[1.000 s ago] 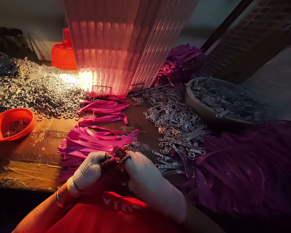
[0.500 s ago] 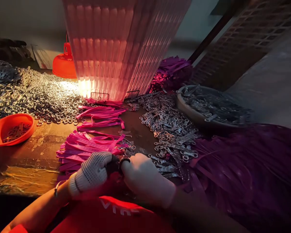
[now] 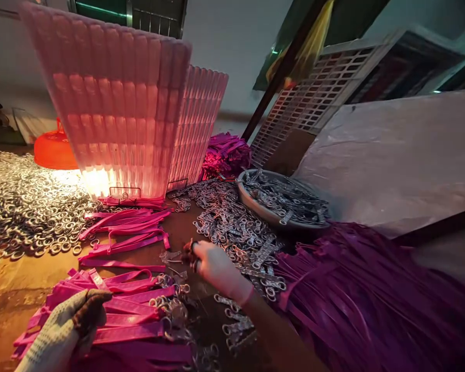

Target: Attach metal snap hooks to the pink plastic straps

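Observation:
My left hand (image 3: 72, 323), in a white dotted knit glove with dark fingertips, is over the left part of a row of pink straps (image 3: 135, 312). Its fingers are pressed together, and what they hold, if anything, is hidden. Metal rings and clasps (image 3: 174, 310) lie at the straps' right ends. My right hand (image 3: 219, 271), in a pale glove with dark bands round the fingers, is closed above the brown table (image 3: 184, 227). Something dark shows at its fingertips, too small to name. Beside it, to the right, spreads a heap of metal clasps (image 3: 251, 232).
Metal rings (image 3: 34, 206) pile up under a red lamp (image 3: 56, 150). Ribbed translucent panels (image 3: 120, 103) stand at the back. A basin (image 3: 256, 209) of clasps stands right of centre, near a big purple strap heap (image 3: 372, 289). More straps (image 3: 227, 157) lie behind.
My hands, together before, are now apart. The left is over the pink straps, the right over the table near the clasps. The view has swung right, and the orange bowl has left it.

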Demonstrator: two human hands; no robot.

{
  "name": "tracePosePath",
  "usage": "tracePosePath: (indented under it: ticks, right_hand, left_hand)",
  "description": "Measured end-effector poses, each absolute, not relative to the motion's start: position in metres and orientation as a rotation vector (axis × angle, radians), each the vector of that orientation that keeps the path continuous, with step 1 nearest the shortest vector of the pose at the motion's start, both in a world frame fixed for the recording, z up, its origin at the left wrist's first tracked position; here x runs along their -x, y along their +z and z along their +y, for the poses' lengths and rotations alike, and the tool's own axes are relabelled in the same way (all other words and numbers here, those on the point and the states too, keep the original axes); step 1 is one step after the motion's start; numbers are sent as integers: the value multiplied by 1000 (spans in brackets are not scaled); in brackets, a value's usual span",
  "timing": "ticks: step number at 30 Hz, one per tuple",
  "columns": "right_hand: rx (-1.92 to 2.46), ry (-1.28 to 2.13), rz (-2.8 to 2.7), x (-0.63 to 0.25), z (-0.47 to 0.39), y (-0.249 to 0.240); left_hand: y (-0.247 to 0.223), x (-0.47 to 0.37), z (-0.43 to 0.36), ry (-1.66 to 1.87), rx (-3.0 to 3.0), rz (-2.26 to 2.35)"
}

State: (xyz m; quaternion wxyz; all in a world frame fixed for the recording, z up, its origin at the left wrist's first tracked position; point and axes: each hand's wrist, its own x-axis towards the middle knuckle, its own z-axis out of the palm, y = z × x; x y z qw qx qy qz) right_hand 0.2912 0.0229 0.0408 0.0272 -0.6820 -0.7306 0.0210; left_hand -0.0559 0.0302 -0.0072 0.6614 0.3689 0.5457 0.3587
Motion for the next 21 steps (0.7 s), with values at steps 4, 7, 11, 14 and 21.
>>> tracePosePath:
  ticks: [4,7,11,14,21]
  right_hand:
    - [2396,-52,-2227,-353,96,17]
    - [2480,-85,-2270,-375,119,-3]
    - [2490,-154,-2331,-384,115,-24]
    - [2503,-196,-2329,-384,106,-26]
    - [2550,-255,-2160,-362,75,-6]
  left_hand:
    - [8,20,48,751,-411,1104]
    - [24,-7,63,598,-335,849]
    - [31,-26,67,514,-346,767]
    - [29,-29,63,501,-421,797]
    - [25,-14,57,604,-408,808]
